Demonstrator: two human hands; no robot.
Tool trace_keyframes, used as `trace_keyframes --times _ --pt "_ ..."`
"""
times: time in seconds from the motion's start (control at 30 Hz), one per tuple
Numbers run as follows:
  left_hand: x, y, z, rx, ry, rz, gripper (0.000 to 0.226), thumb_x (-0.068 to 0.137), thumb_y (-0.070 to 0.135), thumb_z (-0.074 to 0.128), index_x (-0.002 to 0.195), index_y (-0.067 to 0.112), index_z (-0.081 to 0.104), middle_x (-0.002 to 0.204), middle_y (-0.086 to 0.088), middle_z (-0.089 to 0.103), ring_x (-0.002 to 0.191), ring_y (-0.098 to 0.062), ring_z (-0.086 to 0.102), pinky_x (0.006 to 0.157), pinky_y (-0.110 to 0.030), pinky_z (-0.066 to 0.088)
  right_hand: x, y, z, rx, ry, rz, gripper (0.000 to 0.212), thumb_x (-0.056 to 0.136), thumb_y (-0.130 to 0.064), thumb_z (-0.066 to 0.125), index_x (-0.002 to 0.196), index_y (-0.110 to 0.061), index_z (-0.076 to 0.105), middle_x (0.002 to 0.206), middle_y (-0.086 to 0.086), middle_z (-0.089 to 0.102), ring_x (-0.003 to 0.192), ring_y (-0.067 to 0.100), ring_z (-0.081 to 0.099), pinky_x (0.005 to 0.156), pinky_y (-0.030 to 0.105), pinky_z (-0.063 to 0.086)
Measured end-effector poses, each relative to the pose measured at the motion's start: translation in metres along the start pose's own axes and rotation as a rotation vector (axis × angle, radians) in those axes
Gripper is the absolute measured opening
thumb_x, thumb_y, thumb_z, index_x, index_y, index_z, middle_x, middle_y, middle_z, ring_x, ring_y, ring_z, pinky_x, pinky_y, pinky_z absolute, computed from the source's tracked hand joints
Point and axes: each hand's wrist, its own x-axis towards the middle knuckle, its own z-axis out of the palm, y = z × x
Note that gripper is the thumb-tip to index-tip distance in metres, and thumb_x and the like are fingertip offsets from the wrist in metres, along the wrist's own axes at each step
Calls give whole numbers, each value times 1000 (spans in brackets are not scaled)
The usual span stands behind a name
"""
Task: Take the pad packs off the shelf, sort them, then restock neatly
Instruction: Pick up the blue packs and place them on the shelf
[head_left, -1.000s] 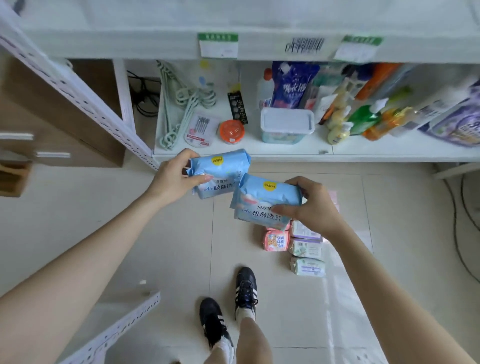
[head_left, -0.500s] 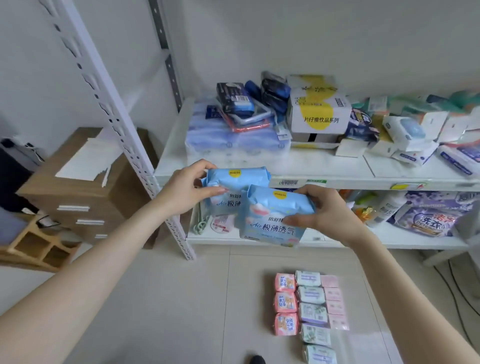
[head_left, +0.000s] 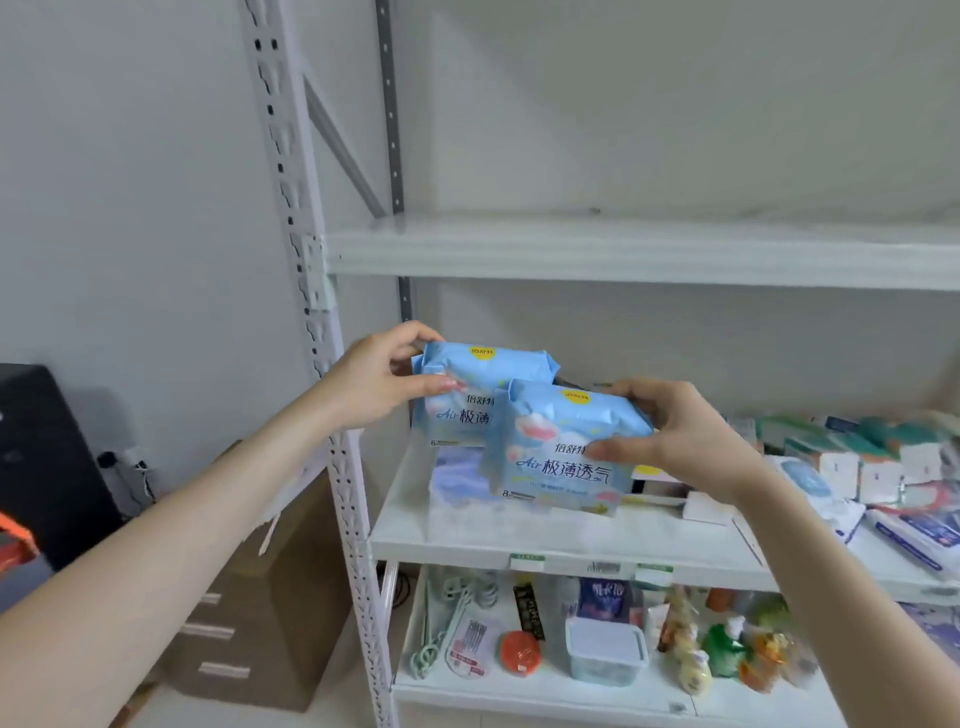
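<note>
Head view: we see two bare hands raised before a white metal rack, each holding one pad pack.
Left hand (head_left: 374, 379): we read a pinch on the left end of the rear pack, thumb in front, fingers over the top.
Right hand (head_left: 685, 441): fingers curl round the right end of the front pack, thumb on its face.
Rear pack (head_left: 488, 374): soft, pillow-shaped, glossy light-blue film with a crimped side seam and a round yellow mark; held over the left end of the middle shelf.
Front pack (head_left: 561, 447): same make; it covers the rear pack's lower right corner. We cannot tell whether it touches the board.
Middle shelf (head_left: 545, 535): flat white board; the packs partly hide a pale blue bundle (head_left: 457, 473).
Upright (head_left: 311, 291): white perforated steel, just left of the left hand.
Cartons (head_left: 841, 462): white and green, blurred, right of the hands.
Lower shelf (head_left: 545, 693): we note a clear lidded tub (head_left: 605, 649), an orange round lid (head_left: 520, 653) and bottles.
Drawer unit (head_left: 260, 623): brown, left of the rack.
</note>
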Motion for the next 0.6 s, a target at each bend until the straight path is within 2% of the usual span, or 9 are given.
trace_keyframes --times 0.1,0.2,0.27,0.33,0.47,0.6 --pt "15 26 -30 -8 46 76 55 60 52 78 104 24 62 96 8 76 94 -21 71 91 -48 54 17 -34 -12 14 23 -58 34 65 -12 89 94 -12 70 85 11 73 71 17 67 62 28 54" --pt "32 46 -54 -30 85 122 53 61 49 79 105 23 62 96 2 76 96 -24 71 92 -52 52 37 -62 -22 22 54 -106 37 64 -15 89 95 -10 69 88 14 74 76 24 71 69 39 56" --pt "46 56 -68 -45 99 140 48 62 47 80 101 25 62 96 1 76 98 -26 71 92 -53 53 54 -76 -27 33 66 -132 45 57 -22 90 96 -11 69 90 12 75 79 25 72 70 39 58" --pt "61 64 -80 -59 111 160 46 63 45 81 100 24 63 97 1 76 98 -22 71 92 -49 54 74 -88 -34 42 71 -152 53 52 -27 88 98 -11 68 90 9 75 80 22 72 66 33 57" --pt "99 74 -102 -97 147 179 56 58 48 83 103 22 64 99 0 75 96 -19 72 82 -34 58 119 -105 -50 60 69 -208 37 65 -9 86 97 -9 67 80 -2 76 72 14 73 56 23 55" --pt "144 72 -124 -117 198 172 47 70 33 82 109 17 62 100 -5 75 97 -23 71 81 -36 57 169 -117 -66 31 75 -230 35 68 -11 86 98 -9 68 87 3 76 79 19 74 63 31 60"
